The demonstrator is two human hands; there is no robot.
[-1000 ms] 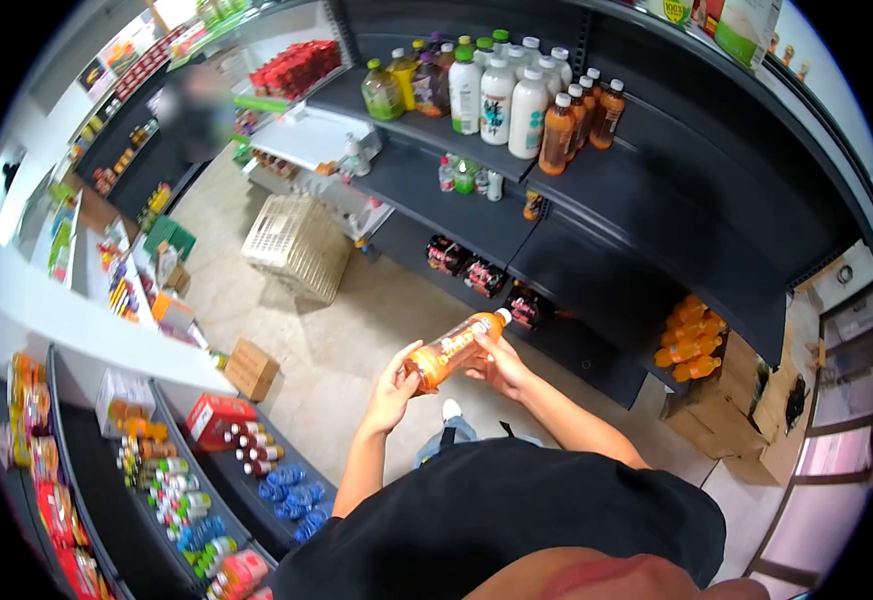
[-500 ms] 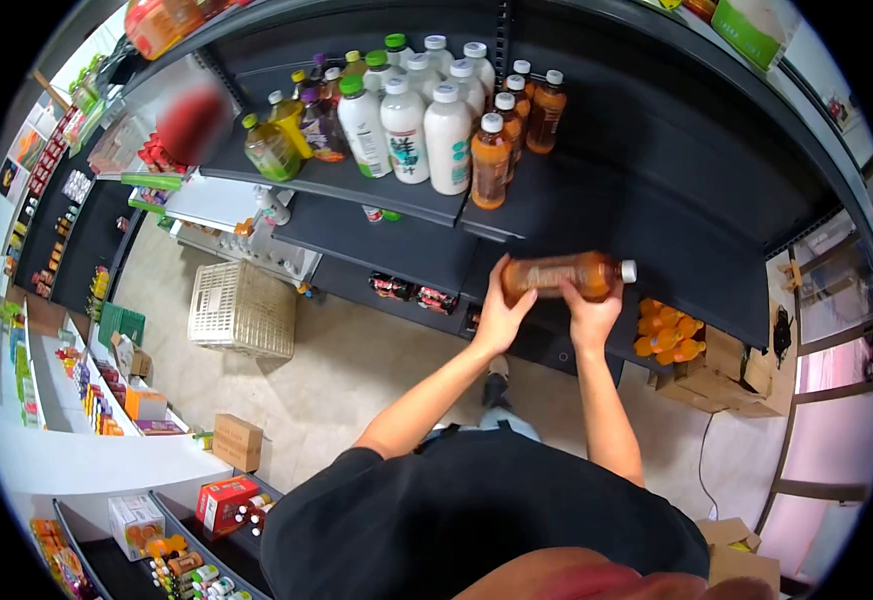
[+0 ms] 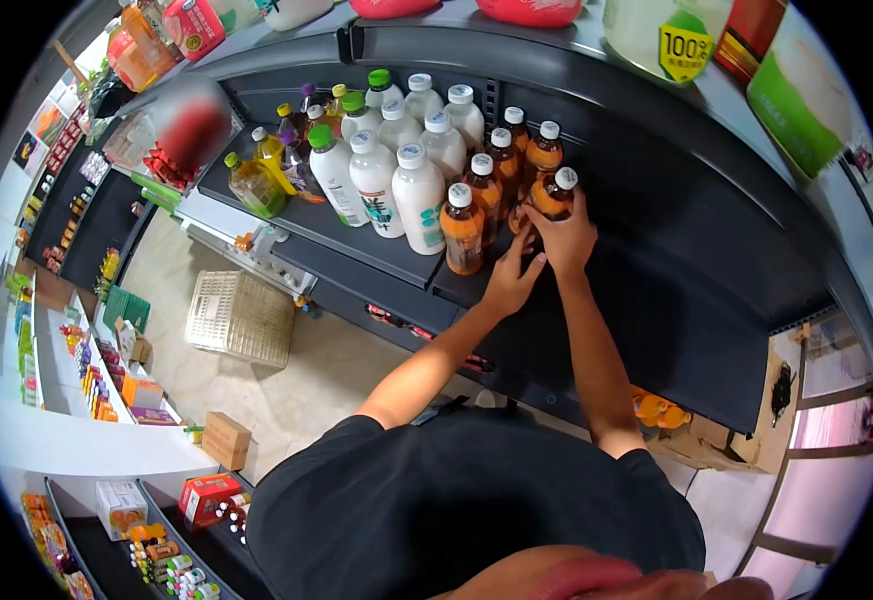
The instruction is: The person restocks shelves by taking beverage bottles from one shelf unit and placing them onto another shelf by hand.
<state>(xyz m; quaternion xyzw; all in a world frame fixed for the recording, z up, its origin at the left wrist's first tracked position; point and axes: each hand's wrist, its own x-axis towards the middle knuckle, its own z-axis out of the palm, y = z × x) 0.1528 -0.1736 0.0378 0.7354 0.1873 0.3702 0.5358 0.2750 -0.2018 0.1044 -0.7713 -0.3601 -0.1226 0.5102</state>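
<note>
On the dark shelf, my right hand [image 3: 565,240] is closed around the upper part of a white-capped bottle of amber drink [image 3: 554,203]. My left hand [image 3: 510,285] is just left of it, fingers stretched toward the bottle's lower side and thumb apart. Whether its fingertips touch the bottle I cannot tell. Similar amber bottles [image 3: 464,240] stand upright beside and behind it. To their left are several white bottles [image 3: 419,205] with white or green caps. My right hand hides much of the held bottle's lower body.
An upper shelf edge [image 3: 557,62] bearing packages crosses above the bottles. Yellow-green bottles [image 3: 255,187] stand at the left end of the dark shelf [image 3: 657,300]. A cream plastic crate [image 3: 240,318] sits on the floor, lower left. Orange bottles [image 3: 660,410] lie below the shelf, right.
The amber bottle, held sideways in both hands in front of the shelf, has moved up and in beside the other amber bottles, its cap now upward. My left hand's fingers have straightened.
</note>
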